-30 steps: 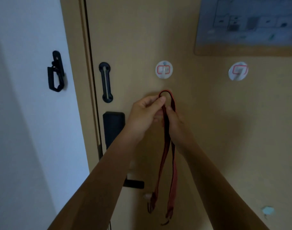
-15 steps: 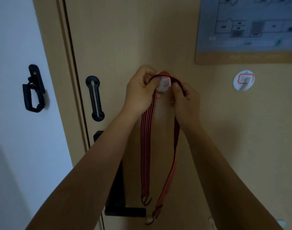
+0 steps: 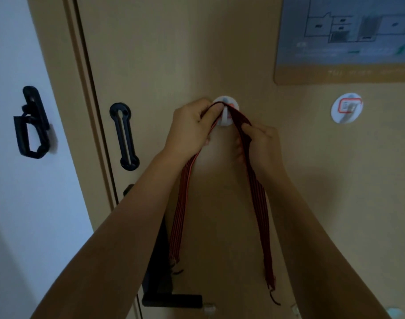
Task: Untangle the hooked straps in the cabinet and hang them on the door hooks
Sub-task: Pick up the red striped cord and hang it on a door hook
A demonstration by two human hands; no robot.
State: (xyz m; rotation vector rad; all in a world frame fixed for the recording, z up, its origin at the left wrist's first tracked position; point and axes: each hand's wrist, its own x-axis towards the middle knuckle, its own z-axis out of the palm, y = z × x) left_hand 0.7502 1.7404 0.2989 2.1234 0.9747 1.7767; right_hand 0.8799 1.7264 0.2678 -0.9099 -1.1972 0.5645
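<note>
A red and black striped strap (image 3: pixel 179 208) with small hooks at its ends is draped over a white round door hook (image 3: pixel 226 116) on the tan door. My left hand (image 3: pixel 190 128) pinches the strap just left of the hook. My right hand (image 3: pixel 259 143) pinches it just right of the hook. Both halves of the strap hang down between my forearms, spread apart. A second white round door hook (image 3: pixel 346 108) sits bare further right.
A black door-guard slot plate (image 3: pixel 125 137) is on the door's left edge, its black latch (image 3: pixel 32 124) on the white wall. A black lock and lever handle (image 3: pixel 171 300) is low on the door. A floor-plan sign (image 3: pixel 344 40) hangs top right.
Both hands lifted the strap's folded middle up from below the hook and laid it over the hook. The two hanging halves have spread apart. The view has come closer to the door.
</note>
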